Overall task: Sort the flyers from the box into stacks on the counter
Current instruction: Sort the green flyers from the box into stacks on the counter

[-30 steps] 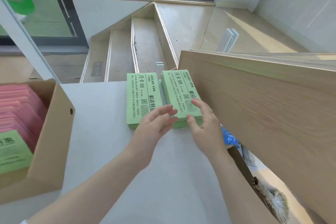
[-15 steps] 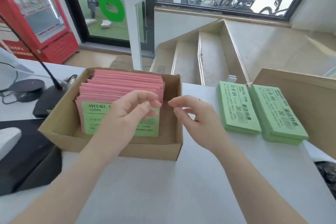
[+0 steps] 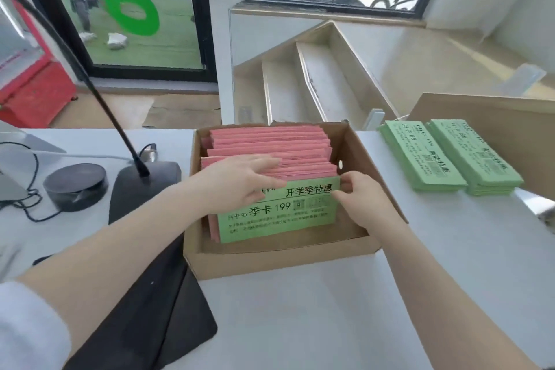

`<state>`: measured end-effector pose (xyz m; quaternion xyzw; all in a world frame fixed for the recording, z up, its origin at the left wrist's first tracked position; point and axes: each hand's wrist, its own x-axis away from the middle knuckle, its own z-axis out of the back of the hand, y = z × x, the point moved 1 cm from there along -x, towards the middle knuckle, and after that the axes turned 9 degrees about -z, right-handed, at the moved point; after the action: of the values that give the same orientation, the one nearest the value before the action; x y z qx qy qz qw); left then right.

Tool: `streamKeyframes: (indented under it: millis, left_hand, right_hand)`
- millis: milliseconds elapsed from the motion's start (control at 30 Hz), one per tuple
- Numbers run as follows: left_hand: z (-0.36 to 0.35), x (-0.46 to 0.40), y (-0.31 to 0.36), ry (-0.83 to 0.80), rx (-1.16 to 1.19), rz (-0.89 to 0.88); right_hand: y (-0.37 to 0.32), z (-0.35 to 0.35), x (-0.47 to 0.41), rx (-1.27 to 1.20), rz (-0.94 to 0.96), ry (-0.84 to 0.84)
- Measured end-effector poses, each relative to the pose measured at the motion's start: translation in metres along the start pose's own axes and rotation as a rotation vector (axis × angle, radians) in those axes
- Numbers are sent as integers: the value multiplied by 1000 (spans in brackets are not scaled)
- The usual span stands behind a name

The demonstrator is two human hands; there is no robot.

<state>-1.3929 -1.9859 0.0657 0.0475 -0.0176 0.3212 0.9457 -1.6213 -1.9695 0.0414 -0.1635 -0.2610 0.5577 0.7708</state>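
An open cardboard box stands on the white counter. It is packed with upright pink flyers, and a green flyer leans at the front. My left hand lies across the pink flyers' top edges, fingers out, thumb on the green flyer's top. My right hand pinches the green flyer's right edge inside the box. Two stacks of green flyers lie on the counter to the right: the left stack and the right stack.
A gooseneck microphone on a black base and a round black puck with cables sit left of the box. A black pad lies at the front left. A wooden panel stands behind the stacks.
Both hands left the green stacks, moved left over the box and dropped into it. They now touch the flyers; half a second ago they hovered just above them.
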Motion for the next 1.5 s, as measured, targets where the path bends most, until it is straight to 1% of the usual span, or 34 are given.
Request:
streamKeyframes:
  millis: [67, 200, 333, 433, 467, 567, 600, 700, 900, 1000, 1067, 1133, 1167, 1200, 1233, 1267, 1333, 1367, 1433, 1467, 1500]
  left_hand:
    - [-8, -2, -6, -29, -36, 25]
    - [-20, 0, -12, 32, 39, 11]
    - [-20, -1, -15, 71, 157, 36]
    - [-22, -1, -15, 53, 143, 27]
    - [-23, -1, -16, 52, 136, 27]
    - [-24, -1, -16, 49, 122, 23]
    - [-25, -1, -16, 48, 114, 21]
    - [-27, -2, -16, 46, 90, 20]
    - [-27, -3, -15, 43, 43, 38]
    - [-27, -3, -15, 61, 42, 35]
    - [-28, -3, -15, 62, 42, 33]
    - [-29, -3, -15, 76, 47, 35]
    - [-29, -3, -15, 87, 41, 33]
    - [-28, -2, -15, 108, 37, 28]
    - [-25, 0, -13, 151, 41, 20]
    - [-22, 2, -12, 239, 56, -7]
    - [-12, 11, -6, 485, 130, -23]
    - [-8, 19, -3, 621, 211, 20]
    - [0, 32, 5, 798, 486, 185]
    - [3, 36, 12, 856, 692, 265]
    - [5, 40, 20, 881, 922, 313]
  right_hand:
    - [3, 1, 1, -28, -39, -10]
    - [7, 7, 4, -85, -70, -21]
    - [-1, 8, 14, -57, -25, -128]
    - [-7, 4, 18, -12, 7, -197]
    - [-7, 3, 18, -6, 6, -188]
    - [-5, 4, 17, -4, -9, -34]
    - [-4, 4, 17, -19, -9, -13]
    - [-5, 5, 20, -46, -24, -31]
    - [-3, 1, 28, 20, -1, 16]
    - [-3, -1, 28, -56, 43, 33]
    - [-4, -2, 27, -134, 94, -28]
    - [-7, -3, 26, -66, 158, -93]
    - [-8, -3, 26, -11, 185, -91]
    - [-8, -3, 27, 13, 208, -60]
    - [-8, 0, 27, -16, 231, -8]
    - [-7, 3, 28, -96, 247, 48]
    - [-3, 15, 34, -338, 257, 136]
    - [-1, 21, 38, -468, 256, 161]
    - [2, 33, 48, -696, 254, 184]
    - [4, 38, 53, -785, 259, 176]
    - [4, 43, 58, -860, 270, 151]
